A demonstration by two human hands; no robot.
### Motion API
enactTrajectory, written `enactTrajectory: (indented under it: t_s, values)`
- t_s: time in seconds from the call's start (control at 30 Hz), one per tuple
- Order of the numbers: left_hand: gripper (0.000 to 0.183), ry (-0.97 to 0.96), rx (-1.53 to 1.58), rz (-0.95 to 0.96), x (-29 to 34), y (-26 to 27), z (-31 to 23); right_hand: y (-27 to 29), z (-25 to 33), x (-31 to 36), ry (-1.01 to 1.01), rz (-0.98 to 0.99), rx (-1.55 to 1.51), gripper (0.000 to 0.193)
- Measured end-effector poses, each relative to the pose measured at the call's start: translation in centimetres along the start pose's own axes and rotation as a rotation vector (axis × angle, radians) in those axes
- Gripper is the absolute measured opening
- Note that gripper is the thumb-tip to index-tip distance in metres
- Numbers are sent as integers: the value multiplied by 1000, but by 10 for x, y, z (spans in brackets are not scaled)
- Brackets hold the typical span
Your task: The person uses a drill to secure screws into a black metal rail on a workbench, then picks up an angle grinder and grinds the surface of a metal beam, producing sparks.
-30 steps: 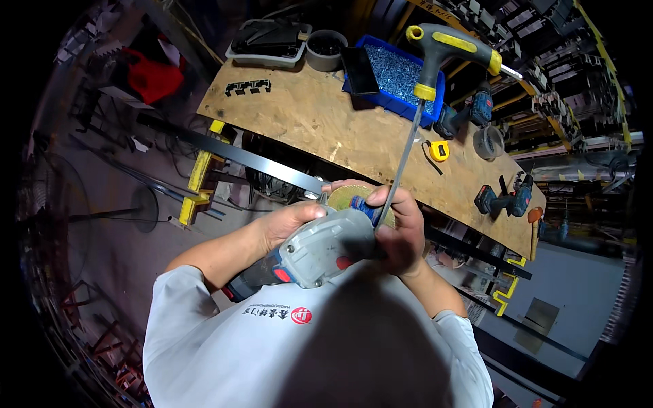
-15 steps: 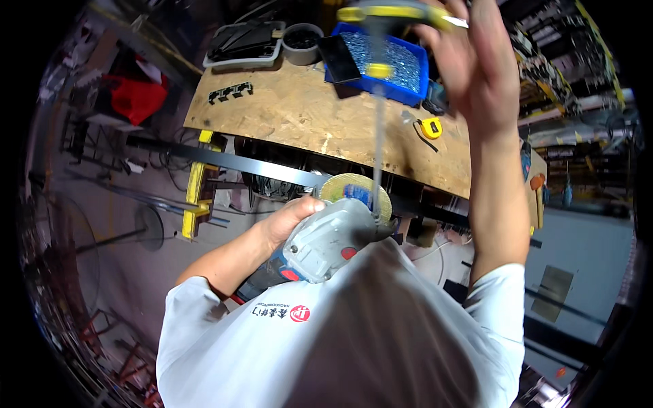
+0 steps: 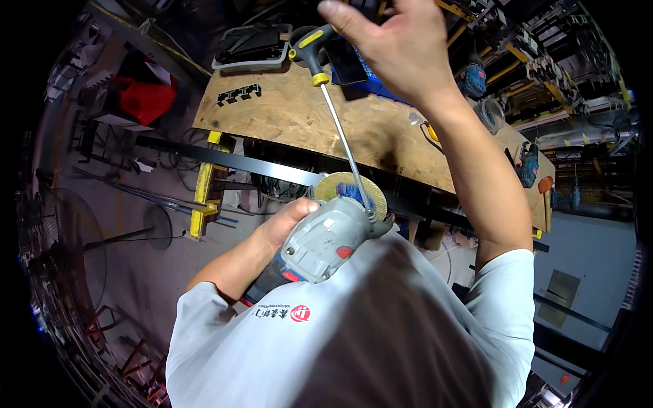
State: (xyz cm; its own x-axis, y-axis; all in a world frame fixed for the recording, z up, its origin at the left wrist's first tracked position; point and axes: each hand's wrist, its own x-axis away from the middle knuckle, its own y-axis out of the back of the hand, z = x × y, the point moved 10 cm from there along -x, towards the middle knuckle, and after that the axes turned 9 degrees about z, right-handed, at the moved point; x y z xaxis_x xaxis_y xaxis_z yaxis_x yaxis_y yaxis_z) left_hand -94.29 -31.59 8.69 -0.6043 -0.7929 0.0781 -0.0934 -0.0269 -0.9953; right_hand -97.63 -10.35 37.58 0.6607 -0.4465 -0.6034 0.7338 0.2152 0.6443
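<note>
My left hand [image 3: 289, 219] grips the grey head of an angle grinder [image 3: 318, 239], held close against my shirt. A round gold-coloured disc [image 3: 326, 188] with a blue centre is fitted on it. The long steel shaft of a T-handle wrench [image 3: 342, 133] slants from the grinder's head up toward the bench, its tip at the near side of the disc. Its black and yellow handle sits beside my right hand [image 3: 401, 54]. That hand is open, thumb stretched out, at the handle's far end; contact is unclear, and its other fingertips are cut off by the upper edge.
A wooden workbench [image 3: 272, 122] spans the space ahead, with a black slotted part [image 3: 238, 94], a tray of dark pieces [image 3: 250, 64] and a partly hidden blue bin [image 3: 373, 86]. A dark metal bar [image 3: 238, 162] crosses before it. Cordless drills [image 3: 528, 166] are at the right.
The wrench handle has swung left, and its shaft now leans that way. My right hand has moved left and opened out. The left hand keeps its hold on the grinder.
</note>
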Motion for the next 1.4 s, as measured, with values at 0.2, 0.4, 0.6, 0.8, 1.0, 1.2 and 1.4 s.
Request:
enactTrajectory:
  t_s: [0.2,0.4,0.6,0.8,1.0,1.2,1.4]
  values:
    - [81,1,-109,-104,-2,14,0,-86,-67,7,-304,517,-951,44]
    - [81,5,62,33,4,25,9,-75,-36,14,-365,522,-1315,28]
    - [83,6,62,110,1,17,9,18,-2,17,133,337,-1091,29]
    - [81,27,22,25,-2,33,7,36,-9,21,233,330,-501,22]
    - [64,-252,-467,-17,-12,-33,-35,55,11,22,366,356,-198,23]
    - [59,-364,-555,-112,-8,-25,-49,35,-4,21,115,391,-758,22]
    - [60,-353,-595,-91,-9,-28,-48,-16,-5,19,-316,468,-1020,25]
